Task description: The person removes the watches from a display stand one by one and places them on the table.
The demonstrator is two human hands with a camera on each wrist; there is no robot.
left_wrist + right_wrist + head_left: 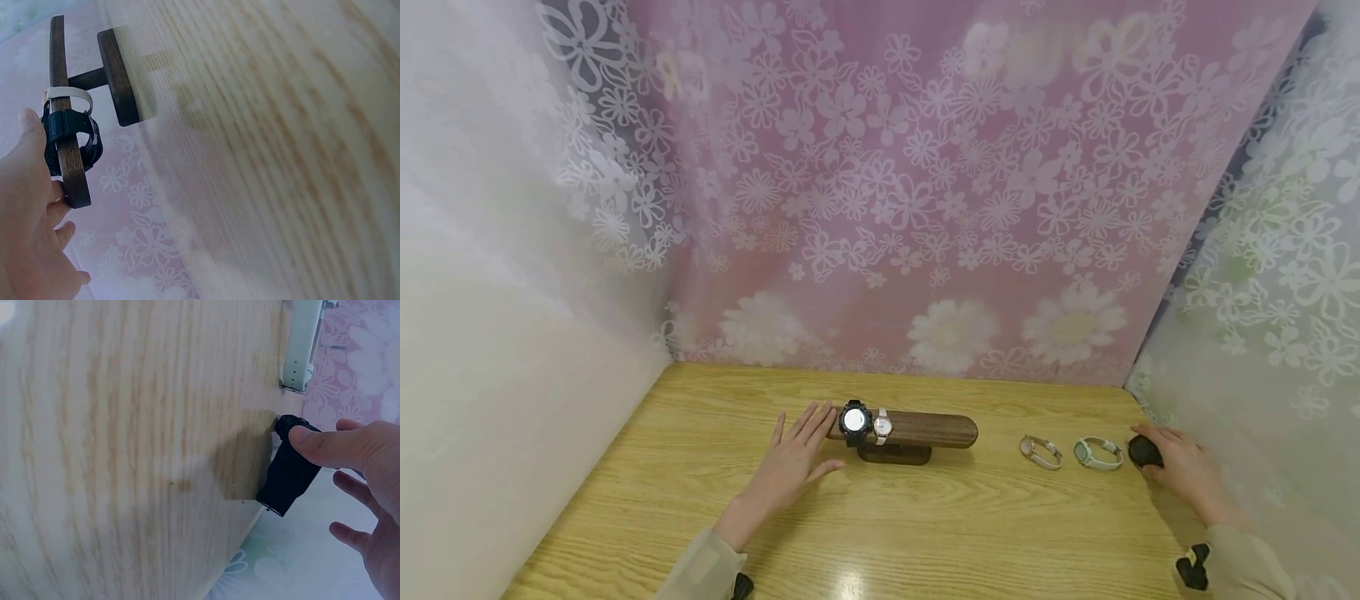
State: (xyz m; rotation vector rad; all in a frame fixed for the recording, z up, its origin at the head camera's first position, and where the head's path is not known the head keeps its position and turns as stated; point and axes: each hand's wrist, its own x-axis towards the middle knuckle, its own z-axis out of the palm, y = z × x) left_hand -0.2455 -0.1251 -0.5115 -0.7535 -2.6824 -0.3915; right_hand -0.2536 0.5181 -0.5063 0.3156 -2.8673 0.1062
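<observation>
A dark wooden watch stand [936,430] with a rounded bar and a low base stands on the table. A black watch [854,421] with a lit white dial and a smaller white-strapped watch [882,427] sit side by side around the left part of its bar. Fingers extended, my left hand [790,467] touches the bar's left end, thumb spread apart. Far to the right, my right hand [1191,475] pinches another black watch [290,472], its thumb on the strap; the dial is hidden.
Between the stand and my right hand lie a thin-banded watch [1041,452] and a pale green watch [1097,452]. A flowered pink curtain [910,208] hangs behind the wood-grain table [985,533]; pale curtains flank it left and right.
</observation>
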